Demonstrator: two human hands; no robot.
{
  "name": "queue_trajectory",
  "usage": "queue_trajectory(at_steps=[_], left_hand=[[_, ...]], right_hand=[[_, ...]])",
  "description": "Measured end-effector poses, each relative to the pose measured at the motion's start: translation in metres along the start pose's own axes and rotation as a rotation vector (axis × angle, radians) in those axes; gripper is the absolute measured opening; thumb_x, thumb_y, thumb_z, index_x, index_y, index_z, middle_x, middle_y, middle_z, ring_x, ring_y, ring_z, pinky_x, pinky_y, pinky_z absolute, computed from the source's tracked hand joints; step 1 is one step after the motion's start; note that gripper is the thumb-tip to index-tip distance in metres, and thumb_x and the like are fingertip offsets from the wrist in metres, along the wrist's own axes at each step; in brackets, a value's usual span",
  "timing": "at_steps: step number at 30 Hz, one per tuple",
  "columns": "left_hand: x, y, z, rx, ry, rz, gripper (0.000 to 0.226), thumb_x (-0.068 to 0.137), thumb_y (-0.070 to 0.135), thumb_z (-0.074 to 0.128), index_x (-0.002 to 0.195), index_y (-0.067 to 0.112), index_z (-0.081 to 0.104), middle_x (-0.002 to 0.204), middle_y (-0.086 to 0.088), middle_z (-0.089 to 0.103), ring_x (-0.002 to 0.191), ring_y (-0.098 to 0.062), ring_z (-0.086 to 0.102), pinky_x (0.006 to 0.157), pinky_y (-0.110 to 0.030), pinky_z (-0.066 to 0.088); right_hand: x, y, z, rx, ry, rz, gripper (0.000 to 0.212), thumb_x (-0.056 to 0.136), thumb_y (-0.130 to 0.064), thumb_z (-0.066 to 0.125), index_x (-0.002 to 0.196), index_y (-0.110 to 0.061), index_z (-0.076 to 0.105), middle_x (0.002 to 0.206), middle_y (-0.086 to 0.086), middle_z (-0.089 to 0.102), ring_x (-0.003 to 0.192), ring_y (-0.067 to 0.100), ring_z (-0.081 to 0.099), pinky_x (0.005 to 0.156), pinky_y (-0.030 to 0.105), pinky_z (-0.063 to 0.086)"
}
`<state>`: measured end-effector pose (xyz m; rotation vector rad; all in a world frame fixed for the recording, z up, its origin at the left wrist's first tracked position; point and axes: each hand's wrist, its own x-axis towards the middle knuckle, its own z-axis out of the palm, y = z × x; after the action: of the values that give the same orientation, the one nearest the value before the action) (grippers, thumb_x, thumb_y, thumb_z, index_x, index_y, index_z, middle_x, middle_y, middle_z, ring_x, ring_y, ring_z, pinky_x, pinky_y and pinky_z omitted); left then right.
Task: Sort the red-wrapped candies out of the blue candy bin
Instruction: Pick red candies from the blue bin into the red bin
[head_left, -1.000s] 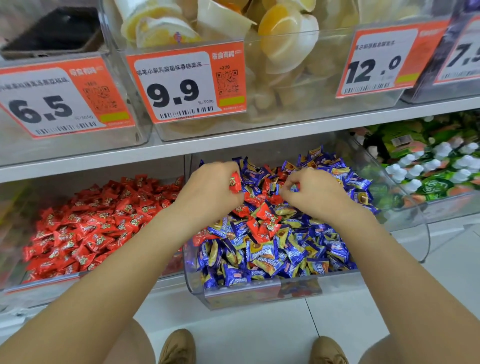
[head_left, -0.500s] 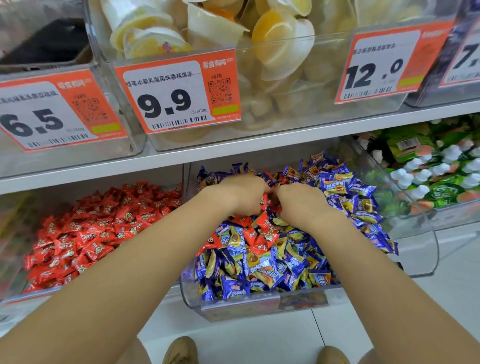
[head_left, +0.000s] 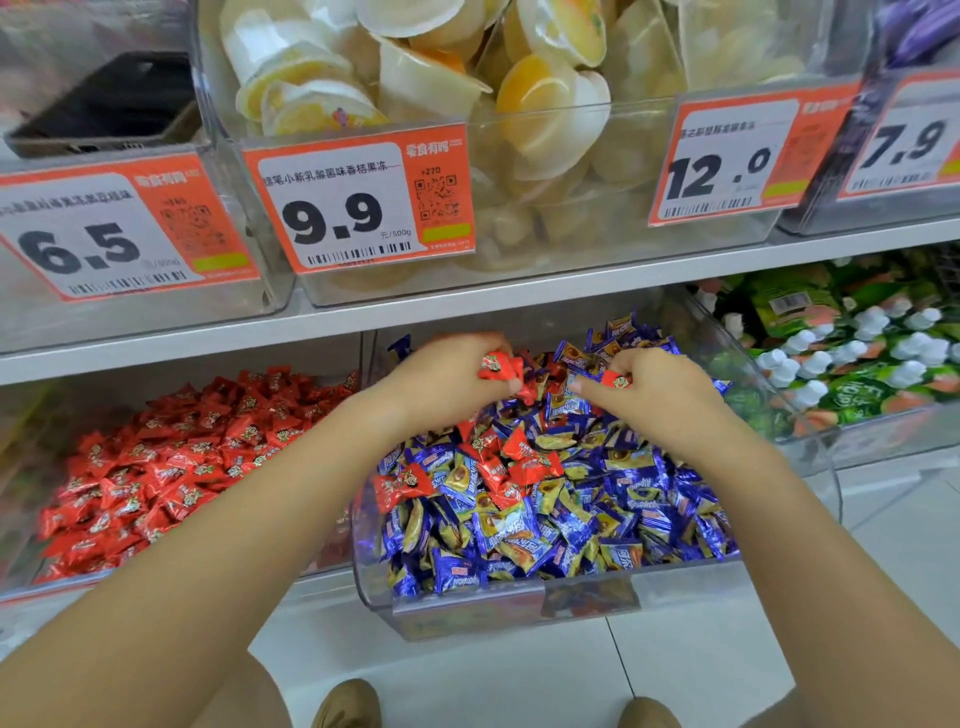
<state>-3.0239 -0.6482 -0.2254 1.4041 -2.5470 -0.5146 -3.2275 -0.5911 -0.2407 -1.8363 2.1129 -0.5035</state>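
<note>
A pale shelf (head_left: 467, 306) carries clear bins (head_left: 597, 260) of jelly cups (head_left: 550, 104) fronted by orange price tags (head_left: 358, 202). Below it, to the right, another bin holds green packs (head_left: 857, 332), perhaps sweets, though blurred. The floor (head_left: 519, 670) is light tile under even light, with brown shoes (head_left: 348, 704) at the bottom edge.

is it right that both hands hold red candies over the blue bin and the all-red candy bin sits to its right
Not quite. The head view shows the clear bin of red-wrapped candies to the left of the blue candy bin. The left hand and right hand do each hold red-wrapped candies.
</note>
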Motion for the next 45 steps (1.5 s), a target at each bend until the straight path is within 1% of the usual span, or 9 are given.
queue_trajectory(at_steps=[5,9,14,18,21,24,28,37,45], left_hand=[[-0.046,-0.005,-0.024,-0.067,0.039,-0.054,0.019,0.084,0.041,0.066,0.09,0.025,0.058,0.072,0.004,0.064,0.059,-0.007,0.056,0.062,-0.029,0.044],[-0.077,-0.003,-0.038,0.071,-0.023,-0.063,0.016,0.08,0.028,0.065,0.087,0.031,0.051,0.061,0.004,0.058,0.048,-0.009,0.048,0.058,-0.035,0.047],[-0.092,0.009,-0.038,0.494,-0.157,-0.014,0.033,0.088,0.051,0.059,0.112,0.03,0.051,0.081,0.009,0.057,0.094,-0.02,0.06,0.063,-0.028,0.036],[-0.091,0.012,-0.023,0.709,-0.214,-0.004,0.037,0.086,0.05,0.06,0.102,0.02,0.046,0.083,0.001,0.052,0.092,-0.024,0.06,0.061,-0.031,0.034],[-0.089,0.013,-0.02,0.774,-0.216,0.029,0.024,0.088,0.037,0.06,0.093,0.018,0.046,0.072,0.003,0.042,0.076,-0.022,0.051,0.054,-0.029,0.031],[-0.087,0.01,-0.024,0.687,-0.138,0.037,0.017,0.086,0.026,0.054,0.1,0.018,0.048,0.067,0.006,0.036,0.065,-0.019,0.043,0.051,-0.028,0.03],[-0.073,0.02,-0.035,0.292,-0.091,-0.013,0.043,0.083,0.034,0.058,0.124,0.032,0.05,0.063,0.014,0.047,0.068,-0.015,0.051,0.067,-0.03,0.046],[-0.025,0.02,0.013,0.271,-0.262,-0.183,0.052,0.078,0.058,0.067,0.064,0.014,0.042,0.059,0.002,0.042,0.053,-0.015,0.041,0.056,-0.028,0.035],[-0.032,0.022,0.019,0.275,-0.17,-0.137,0.039,0.072,0.048,0.072,0.075,0.017,0.05,0.069,0.006,0.054,0.074,-0.018,0.057,0.058,-0.03,0.043]], right_hand=[[0.0,-0.017,0.005,0.03,0.013,0.001,0.027,0.082,-0.046,0.066,0.07,-0.024,0.055,0.07,0.001,0.06,0.081,0.027,0.058,0.063,0.03,0.044],[-0.004,-0.039,0.016,0.094,-0.09,-0.153,0.015,0.089,-0.036,0.06,0.098,-0.025,0.066,0.087,0.001,0.066,0.087,0.02,0.063,0.068,0.03,0.046],[-0.005,-0.049,0.023,0.032,-0.268,-0.253,0.036,0.084,-0.036,0.068,0.12,-0.036,0.061,0.111,-0.007,0.063,0.084,0.007,0.059,0.076,0.027,0.045],[-0.012,-0.052,0.031,-0.085,-0.486,-0.273,0.072,0.077,-0.039,0.075,0.14,-0.04,0.041,0.143,-0.005,0.045,0.125,0.016,0.045,0.092,0.026,0.038],[-0.018,-0.046,0.026,-0.154,-0.464,-0.303,0.079,0.078,-0.038,0.074,0.144,-0.04,0.031,0.142,-0.004,0.044,0.113,0.012,0.052,0.086,0.02,0.042],[-0.028,-0.039,0.02,-0.267,-0.474,-0.339,0.079,0.08,-0.029,0.071,0.145,-0.041,0.028,0.137,-0.006,0.045,0.092,0.006,0.051,0.065,0.012,0.038],[-0.03,-0.034,0.028,-0.275,-0.35,-0.342,0.053,0.085,-0.029,0.063,0.135,-0.036,0.046,0.129,-0.002,0.054,0.112,0.018,0.054,0.087,0.029,0.046],[-0.033,-0.024,0.013,-0.131,-0.17,-0.309,0.004,0.089,-0.029,0.059,0.091,-0.031,0.059,0.099,-0.001,0.051,0.087,0.018,0.054,0.071,0.029,0.041],[-0.036,-0.025,0.026,-0.204,-0.253,-0.318,0.028,0.09,-0.041,0.058,0.115,-0.028,0.06,0.106,0.0,0.048,0.097,0.021,0.055,0.079,0.031,0.045]])
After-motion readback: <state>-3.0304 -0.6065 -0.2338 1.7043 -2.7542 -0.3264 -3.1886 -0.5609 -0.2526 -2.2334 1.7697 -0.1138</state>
